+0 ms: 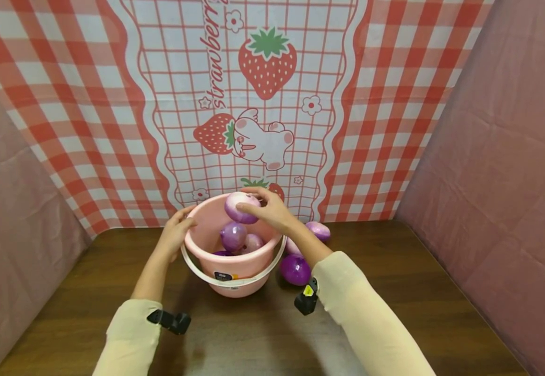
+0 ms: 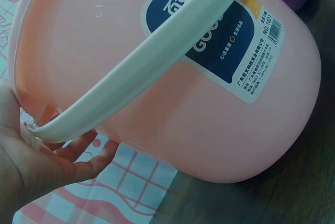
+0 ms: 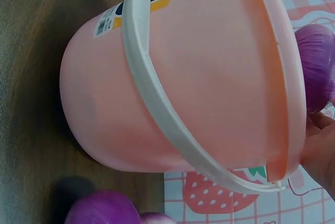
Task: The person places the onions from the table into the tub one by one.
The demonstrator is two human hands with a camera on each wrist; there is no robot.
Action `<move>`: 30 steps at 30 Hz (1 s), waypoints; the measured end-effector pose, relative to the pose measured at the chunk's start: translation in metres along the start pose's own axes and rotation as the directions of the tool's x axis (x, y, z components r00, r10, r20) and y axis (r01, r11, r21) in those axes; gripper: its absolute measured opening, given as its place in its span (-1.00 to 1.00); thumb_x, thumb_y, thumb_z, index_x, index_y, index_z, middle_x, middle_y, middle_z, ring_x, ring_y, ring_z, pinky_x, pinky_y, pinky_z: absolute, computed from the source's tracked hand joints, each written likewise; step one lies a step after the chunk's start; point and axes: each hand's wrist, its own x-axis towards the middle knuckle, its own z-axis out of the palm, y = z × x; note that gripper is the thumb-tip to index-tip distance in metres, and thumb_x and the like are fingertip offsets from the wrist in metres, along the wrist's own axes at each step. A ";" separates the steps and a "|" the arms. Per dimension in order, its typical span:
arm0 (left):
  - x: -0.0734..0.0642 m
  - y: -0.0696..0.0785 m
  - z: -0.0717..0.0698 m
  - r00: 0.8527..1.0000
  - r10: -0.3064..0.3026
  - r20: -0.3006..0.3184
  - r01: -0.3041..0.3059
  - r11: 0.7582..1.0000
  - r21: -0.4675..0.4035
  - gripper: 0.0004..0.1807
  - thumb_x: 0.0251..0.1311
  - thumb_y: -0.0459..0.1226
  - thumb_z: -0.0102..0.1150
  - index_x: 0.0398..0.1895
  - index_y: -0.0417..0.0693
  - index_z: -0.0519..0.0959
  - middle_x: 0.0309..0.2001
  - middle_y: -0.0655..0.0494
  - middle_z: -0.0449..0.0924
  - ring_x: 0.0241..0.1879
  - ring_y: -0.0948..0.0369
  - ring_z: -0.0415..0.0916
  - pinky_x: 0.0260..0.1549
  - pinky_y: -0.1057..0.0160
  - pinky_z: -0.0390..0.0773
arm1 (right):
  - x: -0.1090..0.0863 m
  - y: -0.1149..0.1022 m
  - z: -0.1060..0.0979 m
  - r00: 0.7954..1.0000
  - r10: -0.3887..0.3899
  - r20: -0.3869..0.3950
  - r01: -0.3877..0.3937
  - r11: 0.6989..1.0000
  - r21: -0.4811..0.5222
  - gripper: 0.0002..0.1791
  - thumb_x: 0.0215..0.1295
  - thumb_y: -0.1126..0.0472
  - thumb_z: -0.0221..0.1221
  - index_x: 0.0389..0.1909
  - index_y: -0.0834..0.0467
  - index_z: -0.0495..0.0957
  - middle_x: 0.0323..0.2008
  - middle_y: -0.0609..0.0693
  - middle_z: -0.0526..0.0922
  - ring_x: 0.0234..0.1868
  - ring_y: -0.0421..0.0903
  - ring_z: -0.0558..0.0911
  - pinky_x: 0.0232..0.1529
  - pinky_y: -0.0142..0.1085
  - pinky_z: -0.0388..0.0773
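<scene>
A pink bucket (image 1: 253, 267) stands on the wooden table, its white handle (image 1: 235, 284) hanging down in front. My left hand (image 1: 175, 235) grips the bucket's left rim; in the left wrist view, its fingers (image 2: 97, 164) curl below the handle joint. Over the bucket's opening, my right hand (image 1: 274, 210) holds a purple-and-white onion (image 1: 235, 207) between thumb and fingers. That onion (image 3: 315, 67) shows past the rim in the right wrist view. Several onions lie inside the bucket, among them a light purple onion (image 1: 233, 236).
Right of the bucket, a deep purple onion (image 1: 296, 269) and a paler onion (image 1: 318, 230) lie on the table (image 1: 394, 303), with another partly hidden by the right arm. A strawberry-print checked cloth (image 1: 376, 130) hangs behind; pink cloth (image 1: 498, 156) hangs at both sides.
</scene>
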 end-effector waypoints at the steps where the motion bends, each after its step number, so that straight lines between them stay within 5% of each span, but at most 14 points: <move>1: 0.000 0.000 0.000 1.000 0.000 0.001 0.000 1.000 -0.002 -0.38 0.19 -0.32 -0.08 0.39 -0.07 0.20 0.05 -0.18 0.31 -0.09 0.09 0.42 -0.15 0.36 0.56 | 0.000 0.000 0.001 1.000 -0.004 -0.001 0.004 1.000 -0.004 -0.39 0.09 -0.11 0.22 0.19 -0.04 0.43 0.07 -0.04 0.53 0.05 -0.08 0.49 0.10 -0.20 0.47; 13: 0.000 0.000 0.000 1.000 -0.004 0.004 0.004 1.000 -0.006 -0.37 0.19 -0.32 -0.08 0.39 -0.07 0.19 0.00 -0.12 0.31 -0.13 0.14 0.43 -0.17 0.38 0.55 | 0.003 -0.004 0.013 1.000 -0.010 0.015 0.011 1.000 -0.015 -0.38 0.09 -0.11 0.23 0.20 -0.05 0.42 0.12 -0.04 0.51 0.08 -0.07 0.50 0.13 -0.19 0.46; 23: 0.001 -0.001 0.000 1.000 -0.007 0.005 0.007 1.000 -0.013 -0.37 0.20 -0.31 -0.08 0.40 -0.05 0.19 0.14 -0.20 0.29 -0.04 0.08 0.41 -0.11 0.38 0.54 | 0.006 -0.005 0.022 0.999 -0.018 0.031 0.019 0.999 -0.026 -0.40 0.07 -0.13 0.25 0.18 -0.11 0.43 0.04 -0.06 0.54 0.04 -0.12 0.49 0.09 -0.24 0.47; 30: 0.000 0.000 -0.001 1.000 -0.006 0.006 0.006 1.000 -0.009 -0.37 0.20 -0.31 -0.08 0.40 -0.06 0.19 0.14 -0.21 0.29 -0.05 0.10 0.40 -0.17 0.44 0.51 | 0.006 -0.005 0.027 0.999 -0.018 0.032 0.022 0.994 -0.111 -0.36 0.02 -0.17 0.27 0.18 -0.14 0.43 0.13 -0.11 0.51 0.07 -0.14 0.49 0.11 -0.25 0.46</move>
